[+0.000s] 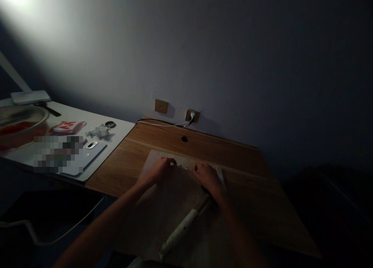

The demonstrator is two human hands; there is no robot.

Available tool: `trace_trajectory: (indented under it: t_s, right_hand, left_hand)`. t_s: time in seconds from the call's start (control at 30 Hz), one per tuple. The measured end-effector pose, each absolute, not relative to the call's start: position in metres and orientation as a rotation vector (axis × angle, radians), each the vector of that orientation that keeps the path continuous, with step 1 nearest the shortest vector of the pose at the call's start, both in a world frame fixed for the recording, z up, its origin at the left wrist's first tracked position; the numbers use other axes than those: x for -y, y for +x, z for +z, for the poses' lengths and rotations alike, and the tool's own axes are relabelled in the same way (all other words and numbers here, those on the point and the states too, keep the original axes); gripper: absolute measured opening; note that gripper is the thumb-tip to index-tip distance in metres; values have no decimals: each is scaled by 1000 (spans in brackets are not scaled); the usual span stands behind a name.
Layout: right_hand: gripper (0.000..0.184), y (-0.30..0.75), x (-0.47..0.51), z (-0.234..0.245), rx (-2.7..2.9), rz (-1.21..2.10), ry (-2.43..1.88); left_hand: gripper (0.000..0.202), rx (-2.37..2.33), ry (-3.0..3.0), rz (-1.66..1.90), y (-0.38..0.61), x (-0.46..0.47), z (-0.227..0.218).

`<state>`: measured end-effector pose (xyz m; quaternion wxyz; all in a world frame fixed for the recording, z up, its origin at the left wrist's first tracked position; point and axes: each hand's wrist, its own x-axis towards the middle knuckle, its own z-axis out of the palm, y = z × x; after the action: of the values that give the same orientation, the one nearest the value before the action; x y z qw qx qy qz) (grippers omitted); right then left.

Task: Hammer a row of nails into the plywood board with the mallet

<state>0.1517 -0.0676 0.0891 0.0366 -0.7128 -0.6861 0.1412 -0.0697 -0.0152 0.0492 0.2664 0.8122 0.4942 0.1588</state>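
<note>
A pale cutting board (151, 159) lies on the wooden table (247, 190) in dim light. My left hand (160, 169) rests on the board's far left part with fingers curled down onto something small I cannot make out. My right hand (207, 175) is beside it to the right, fingers bent and pressed down near the board's far edge. A knife with a long pale handle (182, 227) lies across the board beneath my right forearm, its blade end hidden under the wrist.
A white surface (116, 134) adjoins the table at left, carrying a bowl with red contents (20, 124), a red packet (67, 126), a phone (87, 151) and small clutter. Wall sockets (192, 114) with a plugged white cable sit behind the table.
</note>
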Motion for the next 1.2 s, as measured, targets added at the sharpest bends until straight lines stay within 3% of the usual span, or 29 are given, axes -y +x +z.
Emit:
trace_trajectory:
  t_s: [0.33,0.5,0.73,0.9,1.07,1.2]
  right_hand:
    - [3,154,68,91,1833,628,-1941]
    - [17,156,72,101,1485,942,-1624]
    - [32,157,77,111,1221,1222,-1310]
    - [36,150,72,94,1313,1126,-1460]
    - [13,142,66,82,1602,808,-1772]
    - [8,135,65,80,1792,656,-1961]
  left_hand:
    - [26,-1311,2286,402,-71,9,46]
    - [14,-1378,2322,380,-65,12,53]
    - [13,-1515,2327,315,-51,13,54]
    - [18,-1509,2190,537,-50,5,47]
    - [30,-1251,1428,806,-49,-2,48]
    - [25,-1093,1067,845,-51,1,49]
